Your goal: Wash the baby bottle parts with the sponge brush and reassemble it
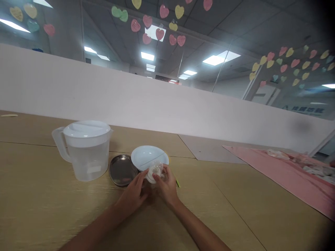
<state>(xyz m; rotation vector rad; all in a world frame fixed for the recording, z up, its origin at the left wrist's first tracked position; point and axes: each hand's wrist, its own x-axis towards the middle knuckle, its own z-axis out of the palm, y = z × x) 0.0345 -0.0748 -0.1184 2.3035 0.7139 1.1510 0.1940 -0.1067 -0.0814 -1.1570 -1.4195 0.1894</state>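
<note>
A small clear plastic piece with a white ring-shaped part (155,171) is held between both hands, just in front of a white oval dish (146,156). My left hand (134,191) has its fingers closed on the piece's left side. On the other side, my right hand (168,184) grips it, thumb on the near face. What exactly the piece is cannot be made out. Left of the dish sits a round dark metal tray (123,170), close to my left hand. A thin green stick (178,183) lies just right of my right hand.
A lidded translucent pitcher (90,153) with clear liquid stands on the wooden table (52,202) at the left. A pink cloth (282,174) with crumpled whitish plastic (318,172) lies at the right. Behind runs a low white wall (131,101) under glass with heart-shaped notes.
</note>
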